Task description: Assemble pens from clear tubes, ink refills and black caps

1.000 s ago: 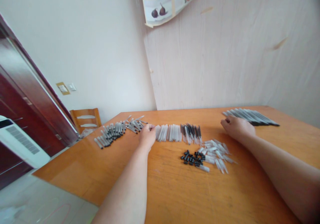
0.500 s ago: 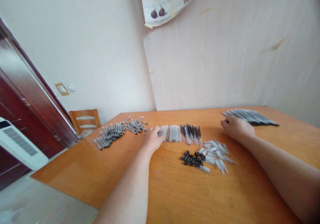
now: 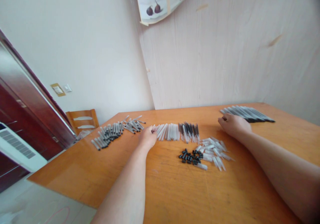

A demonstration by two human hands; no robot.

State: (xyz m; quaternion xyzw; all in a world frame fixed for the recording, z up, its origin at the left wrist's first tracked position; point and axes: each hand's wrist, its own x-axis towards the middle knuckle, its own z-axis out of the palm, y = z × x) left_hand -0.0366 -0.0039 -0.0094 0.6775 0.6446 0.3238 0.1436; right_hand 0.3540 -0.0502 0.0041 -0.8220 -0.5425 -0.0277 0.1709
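My left hand (image 3: 148, 138) is at the left end of a row of whitish pen barrels (image 3: 172, 132). Its thumb and fingers are pinched together, and what is between them is too small to make out. My right hand (image 3: 235, 124) rests on the table, fingers curled closed, with its inside hidden. Just behind it lies a fan of clear pens (image 3: 250, 112) with black ends. Black ink refills (image 3: 188, 132) lie at the right end of the barrel row. Between my forearms are small black plugs (image 3: 188, 156) and a heap of clear caps (image 3: 215, 152).
Grey pen parts with black tips (image 3: 110, 134) are spread on the left of the wooden table (image 3: 175, 197), with a looser bunch (image 3: 134, 124) beside them. A wooden chair (image 3: 82, 120) stands past the left edge. Behind the table rises a pale wall panel (image 3: 212, 57).
My left hand has drawn back slightly left off the barrels, and its fingers have closed into a pinch. My right hand keeps its place by the fan of pens. The view has shifted a little.
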